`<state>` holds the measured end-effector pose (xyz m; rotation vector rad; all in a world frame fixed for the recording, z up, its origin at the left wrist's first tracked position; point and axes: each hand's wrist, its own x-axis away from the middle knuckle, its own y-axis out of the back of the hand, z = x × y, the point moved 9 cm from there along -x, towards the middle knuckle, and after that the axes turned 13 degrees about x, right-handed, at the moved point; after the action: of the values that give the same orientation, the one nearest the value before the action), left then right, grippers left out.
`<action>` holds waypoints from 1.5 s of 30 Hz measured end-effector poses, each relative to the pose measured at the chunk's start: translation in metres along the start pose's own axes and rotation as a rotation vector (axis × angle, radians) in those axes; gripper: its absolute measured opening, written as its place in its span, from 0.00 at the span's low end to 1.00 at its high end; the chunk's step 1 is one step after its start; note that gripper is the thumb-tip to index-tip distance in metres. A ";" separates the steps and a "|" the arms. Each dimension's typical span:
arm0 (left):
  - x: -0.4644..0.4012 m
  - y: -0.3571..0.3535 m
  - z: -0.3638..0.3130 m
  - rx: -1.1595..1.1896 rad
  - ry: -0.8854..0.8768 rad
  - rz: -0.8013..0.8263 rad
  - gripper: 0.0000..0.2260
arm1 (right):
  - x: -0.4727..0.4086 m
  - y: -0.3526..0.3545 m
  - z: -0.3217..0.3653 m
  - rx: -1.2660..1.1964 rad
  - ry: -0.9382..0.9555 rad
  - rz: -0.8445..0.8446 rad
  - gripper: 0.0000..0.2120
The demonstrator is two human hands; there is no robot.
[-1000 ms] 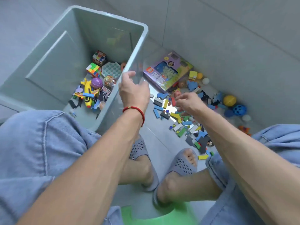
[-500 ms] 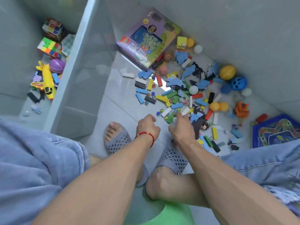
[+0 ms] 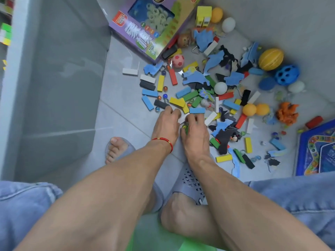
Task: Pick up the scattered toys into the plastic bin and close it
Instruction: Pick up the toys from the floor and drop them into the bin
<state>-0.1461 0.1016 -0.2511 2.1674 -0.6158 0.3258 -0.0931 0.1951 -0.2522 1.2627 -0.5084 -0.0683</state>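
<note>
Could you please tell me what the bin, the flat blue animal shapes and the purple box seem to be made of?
Bin: translucent grey plastic, glossy, with floor reflections. Blue animal shapes: probably matte foam or felt, flat with cut edges. Purple box: printed cardboard with a slight sheen.

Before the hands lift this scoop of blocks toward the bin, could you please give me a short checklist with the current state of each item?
1. Both hands at the pile: ok; left hand and right hand lie side by side at its near edge.
2. Pieces gathered: cannot tell; something green shows between the hands, the fingers hide the rest.
3. Plastic bin close by: ok, on the left side.
4. Bin opening unblocked: cannot tell; mostly out of frame.
5. Floor cleared: not ok; purple box, yellow ball and many blocks remain.
</note>
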 end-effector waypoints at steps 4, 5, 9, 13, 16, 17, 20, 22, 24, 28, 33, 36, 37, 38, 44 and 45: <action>-0.003 0.002 0.003 0.028 0.015 -0.004 0.06 | -0.003 -0.003 0.000 0.006 0.032 -0.001 0.11; -0.003 0.001 0.003 0.027 0.021 0.001 0.05 | -0.003 -0.005 0.002 0.015 0.045 0.008 0.11; -0.001 -0.002 0.005 0.079 0.051 -0.007 0.05 | 0.001 -0.007 0.003 0.015 0.066 0.005 0.09; -0.001 -0.001 0.000 0.051 0.016 -0.006 0.06 | 0.003 -0.008 -0.008 -0.055 -0.042 0.026 0.10; -0.004 -0.003 -0.003 -0.010 0.017 0.028 0.07 | 0.005 -0.007 -0.012 -0.080 -0.066 0.020 0.07; -0.006 -0.005 -0.005 -0.040 0.018 0.038 0.07 | 0.005 -0.006 -0.014 -0.093 -0.074 0.013 0.04; -0.007 -0.006 -0.007 -0.098 0.043 0.025 0.07 | 0.005 -0.007 -0.020 -0.137 -0.105 0.007 0.04; -0.008 -0.004 -0.006 -0.094 0.083 0.015 0.07 | 0.005 -0.005 -0.024 -0.171 -0.141 0.006 0.04; -0.008 0.000 -0.001 -0.052 0.136 0.015 0.08 | 0.006 -0.001 -0.030 -0.240 -0.213 -0.008 0.03; 0.007 0.011 0.023 0.139 0.310 0.008 0.08 | 0.014 0.009 -0.048 -0.483 -0.498 -0.058 0.02; 0.058 0.037 0.039 0.653 0.548 -0.143 0.07 | 0.025 0.008 -0.051 -1.116 -0.855 0.087 0.04; 0.088 0.057 0.033 1.016 0.616 -0.247 0.08 | 0.025 0.016 -0.016 -1.611 -0.806 0.317 0.08; 0.096 0.067 0.028 1.110 0.605 -0.269 0.08 | 0.024 0.026 0.000 -1.676 -0.742 0.382 0.09; 0.104 0.080 0.020 1.195 0.575 -0.287 0.07 | 0.024 0.039 0.019 -1.704 -0.665 0.442 0.10; 0.159 0.229 -0.002 1.556 0.229 -0.658 0.05 | 0.025 0.154 0.183 -1.596 -0.121 0.636 0.16; 0.171 0.257 0.004 1.558 0.197 -0.754 0.06 | 0.030 0.171 0.215 -1.577 -0.055 0.671 0.18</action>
<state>-0.1386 -0.0912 -0.0097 3.4610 0.9599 0.7114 -0.1916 0.0477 -0.0397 -0.4696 -0.6645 0.0649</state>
